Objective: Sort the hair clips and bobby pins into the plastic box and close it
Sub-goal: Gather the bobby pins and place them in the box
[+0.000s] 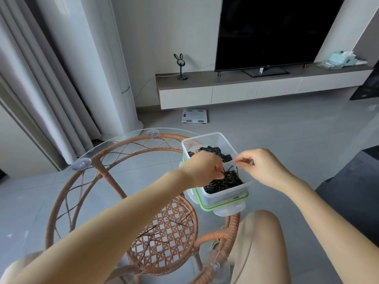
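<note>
Head view, one glass-topped rattan bench (123, 144) on grey floor (266, 130), one TV (272, 31) behind, and one box (225, 198) at the bench's right edge: clips (213, 150) in the far compartment, pins (225, 181) in the near, left hand (203, 169) pinching pins there, right hand (264, 167) pinched shut above, on what I can't tell, and at least four loose pins (149, 234) on the glass.

Bright living room with white walls (164, 27) and a pale grey tiled floor (287, 130). A large black television (272, 31), screen dark, stands on a long, low wall-mounted cabinet (225, 87) with a grey top and white fronts. On it, a black rabbit-eared stand (180, 66) sits at the left end and a pale green tissue box (342, 58) at the right. A white bathroom scale (194, 115) lies on the floor just below. Grey curtains (30, 78) hang at left, beside a tall white column (114, 68). Nearest is a round glass-topped rattan table (110, 180)
</note>
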### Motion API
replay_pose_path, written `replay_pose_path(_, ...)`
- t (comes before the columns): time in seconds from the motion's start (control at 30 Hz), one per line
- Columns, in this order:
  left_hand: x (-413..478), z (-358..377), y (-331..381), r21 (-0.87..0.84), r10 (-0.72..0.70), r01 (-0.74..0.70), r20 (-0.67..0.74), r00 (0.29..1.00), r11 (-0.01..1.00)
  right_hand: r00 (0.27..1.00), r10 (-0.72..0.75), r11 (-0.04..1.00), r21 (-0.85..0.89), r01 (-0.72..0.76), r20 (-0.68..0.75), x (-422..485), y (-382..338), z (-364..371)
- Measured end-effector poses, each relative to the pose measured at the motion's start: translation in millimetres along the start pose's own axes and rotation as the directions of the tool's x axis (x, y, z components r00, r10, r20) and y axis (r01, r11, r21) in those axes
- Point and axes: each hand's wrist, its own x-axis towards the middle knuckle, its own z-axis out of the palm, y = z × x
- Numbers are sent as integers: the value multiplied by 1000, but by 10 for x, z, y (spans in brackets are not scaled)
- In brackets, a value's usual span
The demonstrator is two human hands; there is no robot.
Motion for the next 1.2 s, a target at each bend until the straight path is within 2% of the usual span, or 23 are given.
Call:
replay_pose_path(0.2,174,130,34,109,50,-60,90,995,992,1000,-16,1000,0,16,1,-113,-7,5)
replay_pose_path(0.33,45,27,-45,-53,80,-79,14,997,995,994,-86,994,57,90,-68,-173,-174,-17)
replay_pose_path(0.43,-174,-131,-251,-116,40,-46,-60,997,992,979,-182,973,130,193,-89,-291,-425,42)
replay_pose_path(0.53,-494,-221,-533,-60,-72,67,-80,994,996,938,-346,934,94,345,-7,-448,-691,255)
replay_pose_path(0.63,-909,-174,-807,-2,-218,219,-80,973,976,879,-443,892,-9,451,177,-586,-865,630)
replay_pose_path(0.7,-1203,-69,-960,84,-340,341,-23,940,936,879,-401,883,-145,446,259,-654,-917,915)
replay_pose_path(0.77,-1458,75,-1083,224,-448,432,22,894,873,903,-331,859,-310,408,273,-675,-922,1141)
replay_pose_path(0.87,-1716,246,-1208,262,-484,479,-48,874,838,924,-286,825,-425,372,253,-644,-932,1339)
replay_pose_path(1.03,-1780,345,-1197,101,-382,397,-136,914,912,948,-239,894,-333,299,211,-592,-974,1494)
replay_pose_path(1.2,-1715,484,-1025,32,-393,402,-145,908,915,981,-137,961,-223,165,137,-573,-1113,1650)
